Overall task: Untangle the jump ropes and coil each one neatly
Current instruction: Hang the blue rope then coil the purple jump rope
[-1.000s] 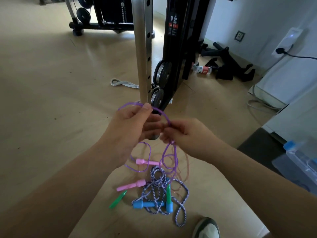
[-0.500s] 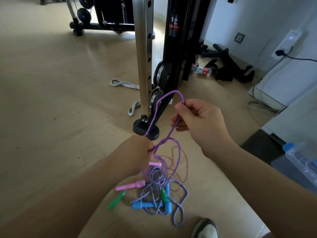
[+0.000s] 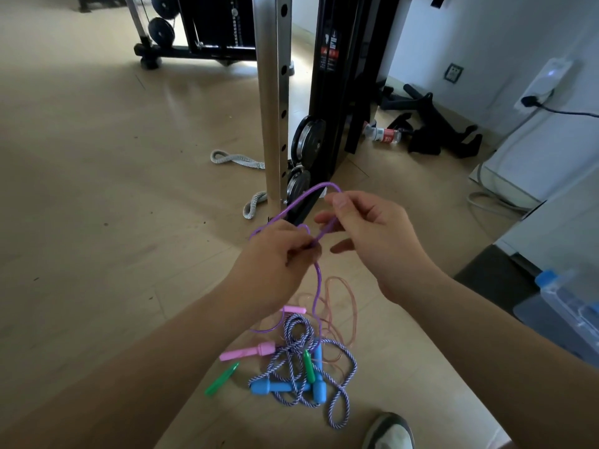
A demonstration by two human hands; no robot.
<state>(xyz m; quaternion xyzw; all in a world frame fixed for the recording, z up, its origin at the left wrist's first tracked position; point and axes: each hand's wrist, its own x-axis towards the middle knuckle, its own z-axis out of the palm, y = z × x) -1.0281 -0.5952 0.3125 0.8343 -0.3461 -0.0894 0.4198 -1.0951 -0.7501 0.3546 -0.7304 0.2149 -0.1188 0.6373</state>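
Observation:
My left hand (image 3: 278,254) grips gathered loops of the purple jump rope (image 3: 319,280) above the floor. My right hand (image 3: 366,228) pinches the top of a purple loop between thumb and fingers, just right of the left hand. The purple rope hangs down to its pink handles (image 3: 248,351), one dangling, one on the floor. Below lies a tangle: a blue-and-white braided rope (image 3: 343,377) with blue handles (image 3: 278,387), and a thin pinkish clear rope (image 3: 343,306) with green handles (image 3: 222,379).
A steel upright (image 3: 272,102) and black weight machine (image 3: 343,76) stand just beyond my hands. Grey strap loops (image 3: 233,158) lie on the wooden floor. My shoe (image 3: 389,432) is at the bottom. A plastic water bottle (image 3: 577,306) lies at right.
My left hand rose back up next to the right hand. The right hand moved slightly down, still pinching the purple loop. One pink handle lifted off the floor.

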